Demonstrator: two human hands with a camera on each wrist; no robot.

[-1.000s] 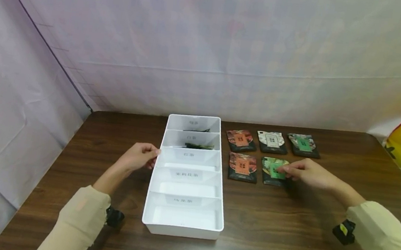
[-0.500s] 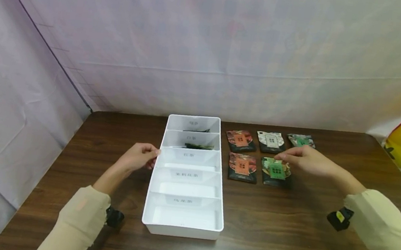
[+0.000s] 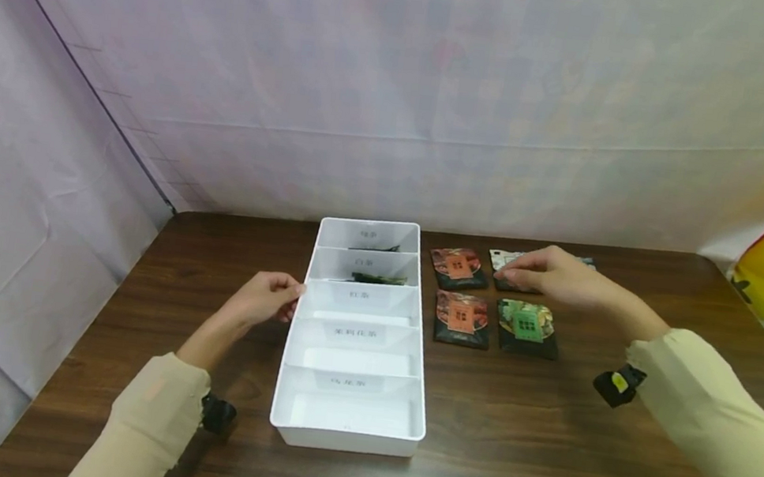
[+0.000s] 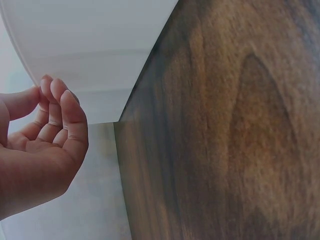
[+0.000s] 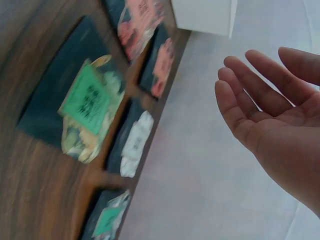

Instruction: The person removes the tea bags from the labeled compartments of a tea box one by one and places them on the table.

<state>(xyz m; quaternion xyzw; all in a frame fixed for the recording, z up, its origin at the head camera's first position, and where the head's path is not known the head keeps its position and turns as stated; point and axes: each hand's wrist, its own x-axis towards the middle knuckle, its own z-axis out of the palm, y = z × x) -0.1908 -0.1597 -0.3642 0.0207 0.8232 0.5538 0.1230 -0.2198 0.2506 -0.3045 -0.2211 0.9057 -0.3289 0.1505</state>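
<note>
My left hand (image 3: 263,299) pinches the left rim of a white divided box (image 3: 346,442), thumb against fingertips in the left wrist view. Its compartments carry printed tea labels; thin dark packets stand in the two far ones. My right hand (image 3: 552,274) hovers over the back row of tea packets, fingers loosely bent and holding nothing. Below it lies a white-labelled tea packet (image 5: 136,142), partly hidden in the head view. A green-labelled tea packet (image 3: 527,328) lies nearer, and another (image 5: 106,220) is mostly covered by the hand in the head view.
Two orange-labelled tea packets, one at the back (image 3: 458,269) and one in front (image 3: 461,320), lie just right of the box. All rest on a dark wooden table (image 3: 526,463). A pale curtain (image 3: 397,113) hangs behind the table's far edge.
My right hand has lifted off the near green-labelled tea packet and moved back and left, over the white-labelled one. The packets lie where they were, and my left hand stays on the box.
</note>
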